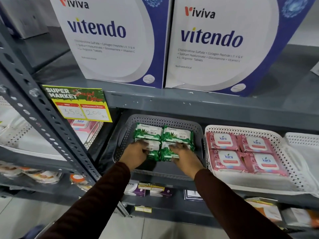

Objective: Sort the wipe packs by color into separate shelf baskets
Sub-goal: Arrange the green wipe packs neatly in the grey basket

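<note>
A grey perforated basket [198,128] on the middle shelf holds several green wipe packs [177,134] laid flat in two rows. My left hand [136,153] grips the front left green pack [154,149]. My right hand [184,155] grips the front right green pack [166,153]. Both hands reach in over the basket's front rim. To the right, a white perforated basket [283,145] holds several pink wipe packs [230,158] in two rows. Another pink pack [81,124] lies in a white basket [94,133] on the left, partly hidden behind a price tag.
Two large white-and-blue boxes [207,45] stand on the shelf above. A yellow price tag [79,104] hangs from that shelf's edge. A grey slotted upright [43,114] runs diagonally at left. An empty-looking white basket [303,145] sits at far right. Lower shelves hold small boxes [136,188].
</note>
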`<state>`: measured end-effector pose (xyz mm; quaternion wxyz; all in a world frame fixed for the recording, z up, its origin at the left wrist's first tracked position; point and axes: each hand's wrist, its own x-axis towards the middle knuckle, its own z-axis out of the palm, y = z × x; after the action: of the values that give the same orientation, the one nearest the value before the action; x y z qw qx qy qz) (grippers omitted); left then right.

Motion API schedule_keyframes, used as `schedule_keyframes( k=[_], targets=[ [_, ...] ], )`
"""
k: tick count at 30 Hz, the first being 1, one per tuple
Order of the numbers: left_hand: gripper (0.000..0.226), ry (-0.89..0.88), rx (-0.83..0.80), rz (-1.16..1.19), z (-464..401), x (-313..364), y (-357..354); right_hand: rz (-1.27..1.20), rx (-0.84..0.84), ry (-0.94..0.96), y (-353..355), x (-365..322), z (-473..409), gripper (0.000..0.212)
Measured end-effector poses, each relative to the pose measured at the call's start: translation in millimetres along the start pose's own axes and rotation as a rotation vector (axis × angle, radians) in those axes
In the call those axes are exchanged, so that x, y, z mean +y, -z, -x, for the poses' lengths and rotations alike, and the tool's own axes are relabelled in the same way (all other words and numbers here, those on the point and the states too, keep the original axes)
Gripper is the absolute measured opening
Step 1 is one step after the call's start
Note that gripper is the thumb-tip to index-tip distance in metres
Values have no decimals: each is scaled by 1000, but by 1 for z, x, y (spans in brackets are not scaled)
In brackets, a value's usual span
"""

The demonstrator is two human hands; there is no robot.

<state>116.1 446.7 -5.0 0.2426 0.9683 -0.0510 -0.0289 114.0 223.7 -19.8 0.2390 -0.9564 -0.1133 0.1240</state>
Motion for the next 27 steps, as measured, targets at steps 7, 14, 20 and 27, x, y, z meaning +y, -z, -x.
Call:
schedule_keyframes(
  k=[7, 14, 20, 27],
  targets=[
    [56, -129, 14, -324, -57, 13, 2, 167, 275, -8, 20, -11, -35, 56],
    [57, 1, -58, -236, -76, -3, -35, 289, 84, 13, -4, 4, -63, 64],
    [56, 15, -42, -296, -73, -4, -45, 307, 77, 21, -9, 5, -67, 64],
    [61, 80, -25, -192, -81, 64, -45, -80, 274, 126, 57, 16, -28, 52]
  ],
)
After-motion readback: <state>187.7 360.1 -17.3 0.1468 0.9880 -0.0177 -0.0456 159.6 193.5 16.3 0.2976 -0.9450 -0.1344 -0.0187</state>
